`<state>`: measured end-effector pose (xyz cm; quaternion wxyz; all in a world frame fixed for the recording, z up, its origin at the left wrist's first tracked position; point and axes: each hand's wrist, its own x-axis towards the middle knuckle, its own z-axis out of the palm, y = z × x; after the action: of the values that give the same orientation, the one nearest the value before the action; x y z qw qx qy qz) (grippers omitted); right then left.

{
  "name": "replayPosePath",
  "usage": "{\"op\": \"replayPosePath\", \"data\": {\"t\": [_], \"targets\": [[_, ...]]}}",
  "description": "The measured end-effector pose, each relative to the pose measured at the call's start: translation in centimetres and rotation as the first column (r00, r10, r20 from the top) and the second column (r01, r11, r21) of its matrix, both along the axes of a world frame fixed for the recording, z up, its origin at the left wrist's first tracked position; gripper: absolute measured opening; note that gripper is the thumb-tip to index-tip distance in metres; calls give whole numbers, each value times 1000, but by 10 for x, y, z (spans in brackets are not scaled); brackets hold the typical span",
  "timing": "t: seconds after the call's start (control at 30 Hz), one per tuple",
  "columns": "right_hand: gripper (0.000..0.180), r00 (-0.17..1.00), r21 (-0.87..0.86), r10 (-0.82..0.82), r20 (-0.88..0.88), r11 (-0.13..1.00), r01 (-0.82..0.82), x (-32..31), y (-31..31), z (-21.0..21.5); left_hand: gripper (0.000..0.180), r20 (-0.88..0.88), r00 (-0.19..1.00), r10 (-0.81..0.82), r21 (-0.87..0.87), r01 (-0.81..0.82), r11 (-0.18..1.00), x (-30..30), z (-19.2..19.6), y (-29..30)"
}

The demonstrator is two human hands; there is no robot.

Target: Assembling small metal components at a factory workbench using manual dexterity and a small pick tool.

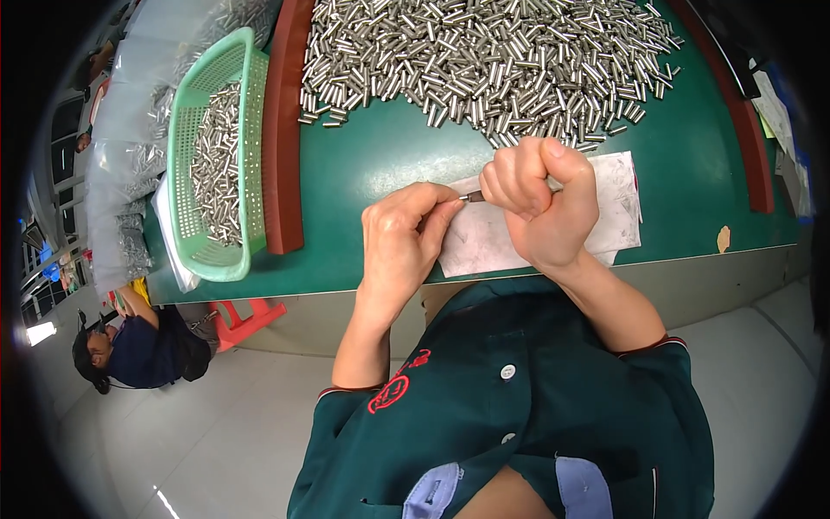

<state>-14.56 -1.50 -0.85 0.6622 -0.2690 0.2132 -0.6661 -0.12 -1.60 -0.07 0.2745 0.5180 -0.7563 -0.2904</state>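
At the centre of the frame, the left hand (399,232) pinches a small metal pin (464,198) between thumb and forefinger, its long axis running roughly left to right toward the right hand (545,201), which is curled around a dark tool (475,196); whether the two touch is unclear. Beneath lies a smudged pale sheet (618,203) on the smooth green counter (363,160). Shiny cylindrical pins (510,65) heap at upper centre; a perforated plastic basket (258,156) stands upper left.

No txt, nos. or signs legible. Person's dk green shirt (588,415) has a roundish red embroidered emblem (389,394) on L chest, w/ a smaller red mark (420,358) near it; neither reads as words. Papers (775,115) at R edge of view: too blurred to read.
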Motion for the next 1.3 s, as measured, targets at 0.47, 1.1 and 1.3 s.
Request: {"op": "replayPosePath", "data": {"t": [0.47,1.1,1.3], "targets": [[39,920,-86,-134,-368,990,110,17,1,14,7,-13,1000,-24,-19,24,1000,-1,4,0],[35,999,24,-31,-20,999,31,5,1,7,31,-800,344,492,599,404,692,23,8,-22],[35,1000,36,-17,-20,999,18,4,0,7,9,-192,981,39,73,-25,997,8,14,-52]]}}
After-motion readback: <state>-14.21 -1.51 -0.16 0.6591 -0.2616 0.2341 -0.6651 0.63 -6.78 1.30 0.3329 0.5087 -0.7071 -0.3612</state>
